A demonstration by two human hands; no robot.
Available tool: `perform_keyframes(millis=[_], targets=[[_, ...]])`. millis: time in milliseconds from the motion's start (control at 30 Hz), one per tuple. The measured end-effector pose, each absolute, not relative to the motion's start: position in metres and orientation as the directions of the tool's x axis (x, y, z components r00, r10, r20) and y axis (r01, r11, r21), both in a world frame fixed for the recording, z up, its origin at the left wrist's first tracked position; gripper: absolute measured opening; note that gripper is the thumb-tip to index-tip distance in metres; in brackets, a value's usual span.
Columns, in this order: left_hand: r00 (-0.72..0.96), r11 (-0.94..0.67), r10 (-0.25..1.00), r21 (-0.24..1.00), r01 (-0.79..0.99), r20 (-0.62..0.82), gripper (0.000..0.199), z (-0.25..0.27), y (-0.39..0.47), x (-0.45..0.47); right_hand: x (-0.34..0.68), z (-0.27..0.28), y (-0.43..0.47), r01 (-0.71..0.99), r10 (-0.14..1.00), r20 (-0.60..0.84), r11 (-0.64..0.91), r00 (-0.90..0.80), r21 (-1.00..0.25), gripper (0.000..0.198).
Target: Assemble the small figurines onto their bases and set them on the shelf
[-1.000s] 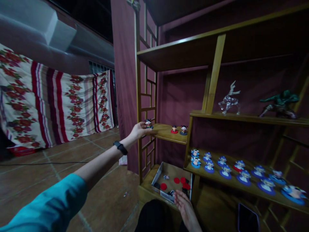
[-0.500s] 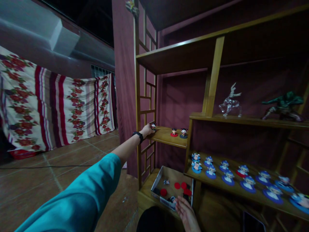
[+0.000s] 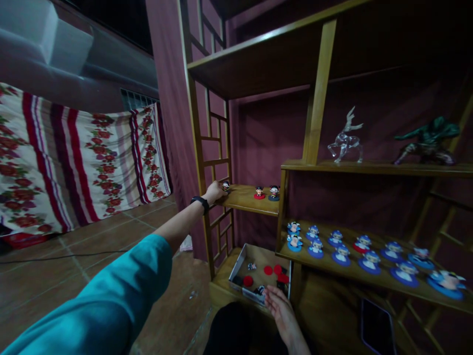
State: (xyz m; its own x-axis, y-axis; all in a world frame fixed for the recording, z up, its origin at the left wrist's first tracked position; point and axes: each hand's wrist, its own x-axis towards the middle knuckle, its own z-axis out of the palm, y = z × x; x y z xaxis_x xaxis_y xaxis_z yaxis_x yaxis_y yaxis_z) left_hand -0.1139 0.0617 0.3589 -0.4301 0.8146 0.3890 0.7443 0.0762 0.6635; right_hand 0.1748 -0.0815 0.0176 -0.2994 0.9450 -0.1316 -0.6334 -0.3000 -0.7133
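Observation:
My left hand (image 3: 215,192) reaches to the left end of the small wooden shelf (image 3: 242,197), its fingers closed around a small dark-haired figurine (image 3: 225,185). The figurine's base is mostly hidden by the fingers. Farther right on that shelf stand a figurine on a red base (image 3: 259,193) and another on a dark base (image 3: 274,193). Below, my right hand (image 3: 281,310) is held palm up at the front edge of a shallow box (image 3: 240,261), fingers stretched out and nothing seen in them. Inside the box lie red discs (image 3: 268,270), dark pieces and black-and-white figurines (image 3: 252,266).
Several blue-and-white figurines (image 3: 340,254) stand in rows on the lower right shelf. Above them are a clear deer figure (image 3: 346,143) and a green figure (image 3: 428,140). A phone (image 3: 377,325) lies at lower right. Lattice (image 3: 216,162) borders the left side.
The view has shifted, so the shelves appear farther left and higher. My left hand stays at the figurine on the shelf end; my right hand remains by the box.

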Motion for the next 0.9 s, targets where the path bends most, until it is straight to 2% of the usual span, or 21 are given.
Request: perform_keyframes(millis=[133,400,567,800,900], targets=[[-0.474,0.175,0.781,0.585,0.792,0.408,0.051,0.359,0.061,-0.115,0.177,0.019,-0.083,-0.628,0.949,-0.121,-0.285,-0.291,-0.724,0.033],[-0.42,0.124,0.777,0.54,0.833,0.469,0.056,0.356,0.054,-0.118,0.177,0.021,-0.081,-0.605,0.954,-0.157,-0.284,-0.255,-0.744,0.036],[-0.429,0.167,0.77,0.501,0.849,0.472,0.056,0.358,0.051,-0.115,0.176,0.024,-0.081,-0.598,0.955,-0.162,-0.282,-0.247,-0.75,0.035],[-0.434,0.14,0.769,0.538,0.831,0.469,0.056,0.358,0.045,-0.11,0.176,0.023,-0.081,-0.602,0.954,-0.174,-0.291,-0.246,-0.744,0.041],[-0.389,0.054,0.78,0.566,0.823,0.49,0.056,0.357,0.035,-0.105,0.177,0.021,-0.079,-0.599,0.954,-0.169,-0.289,-0.249,-0.747,0.039]])
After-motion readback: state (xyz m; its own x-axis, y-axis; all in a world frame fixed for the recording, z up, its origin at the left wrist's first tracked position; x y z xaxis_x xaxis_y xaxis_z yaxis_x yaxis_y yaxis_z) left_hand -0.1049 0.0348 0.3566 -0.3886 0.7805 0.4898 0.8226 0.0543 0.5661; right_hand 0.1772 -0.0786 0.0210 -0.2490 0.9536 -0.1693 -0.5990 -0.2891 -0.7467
